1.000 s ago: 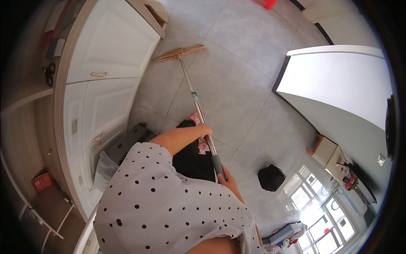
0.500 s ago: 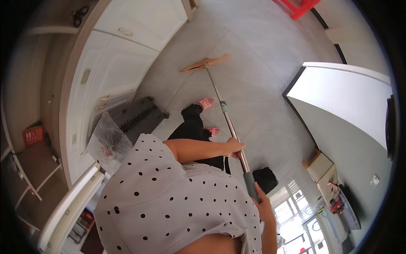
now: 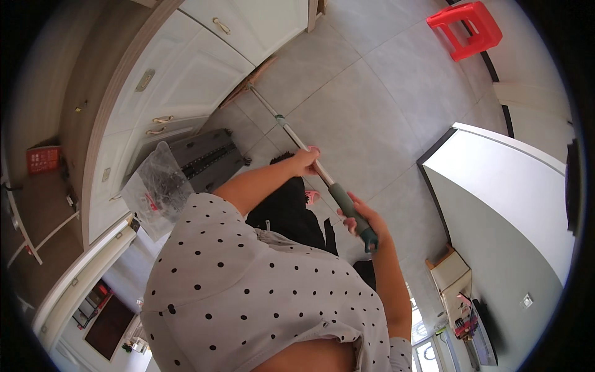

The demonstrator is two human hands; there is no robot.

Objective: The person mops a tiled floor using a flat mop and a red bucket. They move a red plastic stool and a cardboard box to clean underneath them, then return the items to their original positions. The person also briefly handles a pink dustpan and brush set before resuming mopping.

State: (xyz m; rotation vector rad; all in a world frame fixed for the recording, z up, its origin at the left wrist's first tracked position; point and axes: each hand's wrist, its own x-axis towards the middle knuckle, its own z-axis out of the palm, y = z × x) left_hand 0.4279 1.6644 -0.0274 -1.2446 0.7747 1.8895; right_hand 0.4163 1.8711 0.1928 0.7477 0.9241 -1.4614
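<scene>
A flat mop slants across the tiled floor, with a metal pole [image 3: 293,134] and a grey-green grip [image 3: 343,199]. Its brownish-orange head [image 3: 250,83] lies along the foot of the white cabinets [image 3: 186,68], partly hidden by the cabinet edge. My left hand [image 3: 304,162] is closed around the pole a little above the grip's start. Farther up, near the handle's end, my right hand [image 3: 365,218] wraps the grip. A pink slipper [image 3: 312,197] on my foot shows below the pole.
A red plastic stool [image 3: 474,28] stands at the far right. Beside the cabinets sit a dark grey case-like object [image 3: 214,155] and a clear plastic bag [image 3: 158,186]. A white-topped half wall [image 3: 496,161] rises on the right, with a small cabinet [image 3: 451,273] nearer me.
The mop head has swung left from the open floor to the cabinet base. Both hands have moved forward with the pole, the left one also leftward. More of the red stool shows.
</scene>
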